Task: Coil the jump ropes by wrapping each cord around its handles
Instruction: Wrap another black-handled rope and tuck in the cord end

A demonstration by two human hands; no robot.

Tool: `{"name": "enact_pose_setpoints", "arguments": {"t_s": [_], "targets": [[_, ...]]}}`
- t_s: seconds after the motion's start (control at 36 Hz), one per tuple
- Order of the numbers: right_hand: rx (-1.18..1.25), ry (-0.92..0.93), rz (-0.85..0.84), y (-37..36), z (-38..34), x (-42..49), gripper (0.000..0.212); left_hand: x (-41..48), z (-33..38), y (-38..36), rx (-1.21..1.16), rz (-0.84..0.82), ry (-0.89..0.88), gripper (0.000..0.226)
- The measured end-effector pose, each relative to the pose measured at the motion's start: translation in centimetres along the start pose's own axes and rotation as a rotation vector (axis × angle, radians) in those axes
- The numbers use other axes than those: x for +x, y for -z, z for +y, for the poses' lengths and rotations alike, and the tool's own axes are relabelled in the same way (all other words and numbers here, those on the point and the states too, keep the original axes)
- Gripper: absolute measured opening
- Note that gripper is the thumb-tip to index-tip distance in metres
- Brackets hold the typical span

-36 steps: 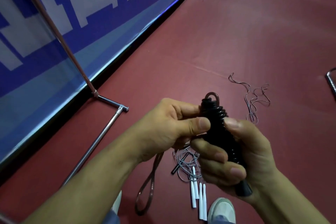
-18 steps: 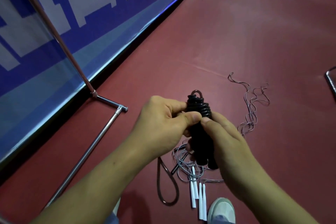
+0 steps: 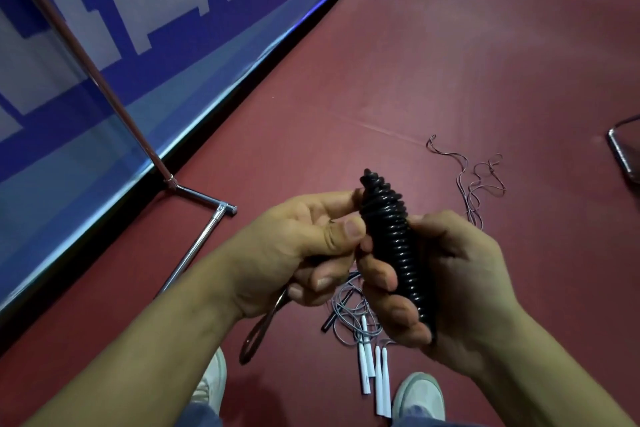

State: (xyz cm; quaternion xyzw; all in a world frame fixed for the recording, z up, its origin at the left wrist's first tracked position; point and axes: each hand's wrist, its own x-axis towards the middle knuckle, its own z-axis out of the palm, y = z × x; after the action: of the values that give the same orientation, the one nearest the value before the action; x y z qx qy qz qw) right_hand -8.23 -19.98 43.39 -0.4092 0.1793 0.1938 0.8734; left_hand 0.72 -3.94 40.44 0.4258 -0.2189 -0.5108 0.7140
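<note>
Floor (image 3: 450,62): dark red sports surface that fills most of the frame. Banner (image 3: 138,28): blue and white, upper left, running along the floor's edge. Metal stand (image 3: 194,246): chrome pole and foot, left of centre, at the banner's base. Left hand (image 3: 294,253) and right hand (image 3: 450,281): both at centre frame, raised well above the floor and closed on one rope. Black jump rope (image 3: 391,236): centre frame, near upright, its cord wound in close turns from the lower end to a tapered top. Step in hand, as judged: the last turns of this rope's coil, nearly complete. Position against the fingers: the left thumb (image 3: 346,229) and forefinger pinch the upper left of the coil. The right fingers (image 3: 381,277) curl round its lower half from behind, tips showing on the left side, the palm cradling the right. Loose loop (image 3: 256,336): the unwound tail, hanging from under the left hand at lower left of centre. Next move, as judged: this slack needs winding on or tucking under a turn, while the right grip keeps the turns from springing apart. White handles (image 3: 377,378) with grey cord (image 3: 346,319): on the floor at lower centre, uncoiled. Thin cord (image 3: 478,184): a loose tangle on the floor, right of centre. Shoes (image 3: 420,395): bottom edge.
</note>
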Motion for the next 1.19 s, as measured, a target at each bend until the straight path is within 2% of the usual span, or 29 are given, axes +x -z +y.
{"name": "enact_pose_setpoints", "arguments": {"t_s": [0.06,0.14,0.22,0.28,0.42,0.56,0.61,0.78,0.86,0.92,1.03,1.11,1.19], "targets": [[0.006,0.018,0.023,0.0,0.2,0.0,0.04,0.1,0.0,0.1,-0.077,-0.045,0.023,0.049],[-0.003,0.057,0.088,-0.1,0.3,0.1,0.039,0.2,0.0,0.2,-0.042,-0.003,0.032,0.038],[-0.067,0.092,0.151,-0.1,0.2,0.1,0.035,0.1,0.2,0.2,0.042,0.102,0.046,0.037],[-0.13,0.12,0.175,0.1,0.2,0.2,0.032,0.0,0.2,0.0,0.116,0.204,0.034,0.026],[-0.264,0.254,0.217,0.2,0.5,0.7,0.039,-0.2,0.2,-0.7,0.364,0.384,-0.086,0.016],[-0.319,0.333,0.259,0.3,0.6,1.0,0.042,0.0,-0.1,-0.5,0.779,0.484,-0.2,0.021],[-0.326,0.328,0.257,0.4,0.7,1.0,0.041,0.1,0.1,-0.3,0.803,0.52,-0.201,0.021],[-0.343,0.301,0.243,0.3,1.0,1.1,0.032,0.1,0.5,-0.1,0.724,0.49,-0.105,0.019],[-0.352,0.302,0.273,0.4,1.0,1.3,0.033,0.0,0.2,-0.1,0.914,0.528,-0.113,0.029],[-0.351,0.306,0.293,0.5,0.8,1.4,0.034,0.1,0.0,-0.2,1.028,0.524,-0.162,0.025],[-0.364,0.309,0.306,0.6,0.4,1.4,0.034,0.0,-0.5,-0.5,1.037,0.503,-0.284,0.029],[-0.345,0.275,0.29,0.4,0.4,1.2,0.036,0.1,-0.9,-0.6,0.927,0.554,-0.333,0.018],[-0.286,0.206,0.231,0.2,0.3,0.9,0.034,0.4,-1.1,-0.5,0.808,0.541,-0.329,0.018]]}}
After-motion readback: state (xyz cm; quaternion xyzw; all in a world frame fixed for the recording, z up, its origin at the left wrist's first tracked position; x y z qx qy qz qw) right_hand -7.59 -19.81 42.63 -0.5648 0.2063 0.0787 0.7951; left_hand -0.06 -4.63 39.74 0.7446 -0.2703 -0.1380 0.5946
